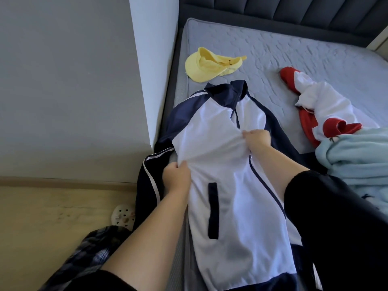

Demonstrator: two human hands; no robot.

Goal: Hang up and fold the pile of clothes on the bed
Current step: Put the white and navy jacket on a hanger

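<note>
**Edges and clearance.** The white track jacket with navy sleeves, collar and zip (pixel 222 164) lies front-up along the left edge of the grey quilted mattress (pixel 273 51), with its collar toward the dark padded headboard (pixel 294 11). One navy sleeve with white piping hangs over the mattress edge toward the pale wooden floor (pixel 42 217). A white wall corner (pixel 147 80) stands just beside that edge. Bare mattress lies between the jacket collar and the headboard.

**Hands.** The left hand (pixel 177 177) pinches a fold of white fabric at the jacket's side, next to the hanging sleeve. The right hand (pixel 257 138) pinches the white front panel at the zip line, at chest height. The hands are apart, and the cloth between them is drawn into creases.

**Materials and shapes.** The jacket fabric is smooth and slightly glossy, with a navy-edged slit pocket. A soft yellow cap with a curved brim (pixel 210 63) rests near the collar. A crumpled red and white garment (pixel 327 108) lies well to the right, touching a light blue fleecy garment (pixel 357 160). A perforated cream clog (pixel 122 216) stands on the floor.
</note>
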